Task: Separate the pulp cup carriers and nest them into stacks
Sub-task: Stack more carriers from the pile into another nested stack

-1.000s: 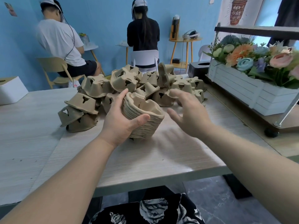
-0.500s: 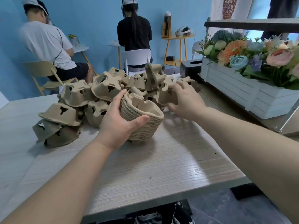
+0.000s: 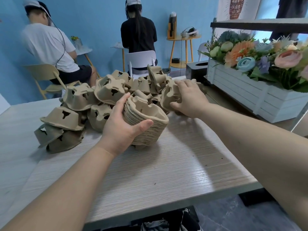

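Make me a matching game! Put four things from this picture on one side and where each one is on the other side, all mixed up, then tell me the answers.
Things
1. nested stack
2. loose carrier
3. flower box
4. white chair

Places
A. at the table's right edge
B. gripped by the left hand
C. behind the pile, by the person in black
D. under the right hand, at the pile's right end

Pairs: 1-B, 2-D, 3-A, 4-C
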The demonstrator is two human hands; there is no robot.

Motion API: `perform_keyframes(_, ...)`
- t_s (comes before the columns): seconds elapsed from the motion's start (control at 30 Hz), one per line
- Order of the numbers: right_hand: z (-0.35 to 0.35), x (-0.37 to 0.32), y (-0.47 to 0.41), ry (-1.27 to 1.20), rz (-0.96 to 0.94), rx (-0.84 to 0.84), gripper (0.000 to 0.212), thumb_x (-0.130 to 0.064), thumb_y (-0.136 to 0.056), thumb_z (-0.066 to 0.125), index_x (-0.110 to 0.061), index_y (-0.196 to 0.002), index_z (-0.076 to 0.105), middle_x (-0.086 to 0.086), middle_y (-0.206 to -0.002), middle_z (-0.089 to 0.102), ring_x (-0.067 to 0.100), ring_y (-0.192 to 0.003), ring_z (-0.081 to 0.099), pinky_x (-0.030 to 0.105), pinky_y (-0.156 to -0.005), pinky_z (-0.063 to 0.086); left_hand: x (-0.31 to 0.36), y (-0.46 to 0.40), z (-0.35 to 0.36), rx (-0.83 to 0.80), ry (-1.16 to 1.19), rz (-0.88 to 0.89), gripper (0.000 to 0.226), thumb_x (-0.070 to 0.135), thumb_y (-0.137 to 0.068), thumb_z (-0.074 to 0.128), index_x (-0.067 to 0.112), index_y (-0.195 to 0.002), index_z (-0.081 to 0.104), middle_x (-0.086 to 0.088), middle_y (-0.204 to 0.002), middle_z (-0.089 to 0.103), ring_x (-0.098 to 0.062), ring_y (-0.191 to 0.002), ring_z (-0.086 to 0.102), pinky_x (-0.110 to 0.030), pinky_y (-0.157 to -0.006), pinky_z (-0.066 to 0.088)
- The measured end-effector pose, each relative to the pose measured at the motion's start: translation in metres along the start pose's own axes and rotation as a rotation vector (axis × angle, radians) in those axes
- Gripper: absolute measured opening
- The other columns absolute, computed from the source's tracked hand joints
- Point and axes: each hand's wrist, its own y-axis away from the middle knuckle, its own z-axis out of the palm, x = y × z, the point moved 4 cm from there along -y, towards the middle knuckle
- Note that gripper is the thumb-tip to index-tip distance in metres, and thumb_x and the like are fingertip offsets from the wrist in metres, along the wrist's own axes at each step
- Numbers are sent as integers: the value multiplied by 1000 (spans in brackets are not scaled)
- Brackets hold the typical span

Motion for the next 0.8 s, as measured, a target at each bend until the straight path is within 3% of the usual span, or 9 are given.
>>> perform_keyframes(0.2,-7,-5,24,22,-31,85,79,-28,-80,73,-23,-146,28,10,-130,41,27,-122,37,41,-95,42,0,-1,0,-10,-3,-15,111,70,-47,76,39,-146,34,12,-144,47,-6,-131,46,-39,-113,38)
perform_keyframes(0.43,-10,6,77,26,-29,147,88,-37,-76,76,-24,-148,26,5,-120,55,26,-114,40,37,-93,40,2,2,-1,-24,16,-23,112,70,-47,75,38,-146,35,12,-141,50,-7,-129,48,-41,-112,39)
perform_keyframes(0.53,-15,6,100,-81,5,155,91,-41,-76,75,-31,-149,22,-8,-102,54,19,-109,43,36,-85,44,8,8,3,-39,25,-6,113,68,-46,74,36,-147,35,13,-138,51,-6,-128,49,-36,-113,38)
perform_keyframes(0.6,-16,7,111,-69,7,157,83,-41,-78,72,-33,-146,25,-10,-100,55,19,-107,44,36,-84,45,11,13,6,-46,40,2,114,68,-46,74,35,-147,35,13,-138,51,-6,-128,48,-35,-113,38)
perform_keyframes(0.7,-17,7,118,-2,11,124,61,-42,-82,67,-30,-137,41,-4,-115,61,20,-110,45,34,-86,42,13,18,8,-61,59,10,114,69,-46,76,37,-147,34,12,-141,49,-7,-130,48,-38,-113,38)
perform_keyframes(0.8,-21,5,124,39,10,148,36,-40,-87,59,-23,-119,58,0,-107,60,22,-105,48,35,-80,46,15,24,9,-73,77,14,114,69,-46,77,38,-147,34,12,-141,50,-7,-129,48,-39,-113,39)
